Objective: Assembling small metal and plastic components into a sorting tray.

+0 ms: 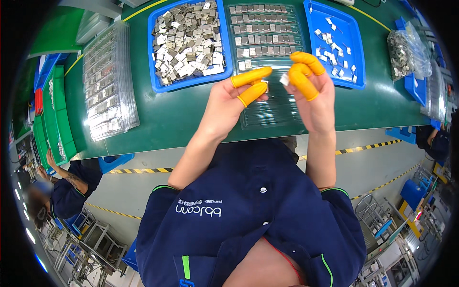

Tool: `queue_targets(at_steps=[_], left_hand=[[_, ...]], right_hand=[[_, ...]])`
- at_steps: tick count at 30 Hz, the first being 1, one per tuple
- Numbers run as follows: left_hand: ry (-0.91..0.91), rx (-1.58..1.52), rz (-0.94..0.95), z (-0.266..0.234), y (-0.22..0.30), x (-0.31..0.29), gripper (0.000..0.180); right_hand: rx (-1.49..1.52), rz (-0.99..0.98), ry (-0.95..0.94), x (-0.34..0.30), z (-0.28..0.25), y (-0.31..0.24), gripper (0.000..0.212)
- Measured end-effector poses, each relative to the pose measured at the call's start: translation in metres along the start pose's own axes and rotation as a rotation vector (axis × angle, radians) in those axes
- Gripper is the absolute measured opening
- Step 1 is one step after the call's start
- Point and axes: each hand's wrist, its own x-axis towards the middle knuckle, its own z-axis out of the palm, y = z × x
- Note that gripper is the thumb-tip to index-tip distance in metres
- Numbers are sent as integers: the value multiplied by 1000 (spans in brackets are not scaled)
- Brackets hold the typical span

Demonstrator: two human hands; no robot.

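Observation:
Yellow finger cots cover the thumb and some fingers of both my hands. My left hand (pixel 228 101) pinches a small metallic piece, mostly hidden, between thumb and forefinger. A small white block (pixel 285 79) sits in the closed fingertips of my right hand (pixel 316 98), a short way apart from the left. Both hands hover over the near part of a clear plastic tray (pixel 267 115). Rows of small silver-grey parts (pixel 266 39) fill its far slots, and the row nearest my hands holds only a couple at its left end.
Left of the tray, a blue bin (pixel 157 82) is heaped with loose metal parts. Another blue bin (pixel 346 23) at right holds scattered white pieces with thin wires. Stacked clear trays (pixel 111 86), green bins (pixel 67 126) and a plastic bag of parts (pixel 400 55) flank them. A co-worker (pixel 71 186) sits far left.

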Motion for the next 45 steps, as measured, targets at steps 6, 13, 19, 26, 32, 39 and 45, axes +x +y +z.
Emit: queue_targets(at_steps=[6, 13, 19, 26, 32, 39, 45], left_hand=[[-18, -82, 57, 5, -3, -1, 26], [34, -139, 86, 8, -4, -3, 24], [100, -64, 73, 0, -11, -7, 24], [169, -301, 56, -2, -9, -8, 22], [173, -201, 68, -1, -6, -10, 22], [166, 35, 211, 3, -8, -12, 23], [211, -51, 178, 2, -5, -12, 20]], right_hand=[[-152, -19, 50, -6, 10, 24, 29], [33, 84, 60, -10, 11, 28, 29], [-75, 280, 8, -10, 4, 19, 26], [-181, 122, 182, -17, 12, 20, 23], [-317, 50, 223, -16, 14, 15, 20], [-411, 36, 205, -18, 13, 10, 19], [-469, 11, 214, -20, 17, 6, 19]])
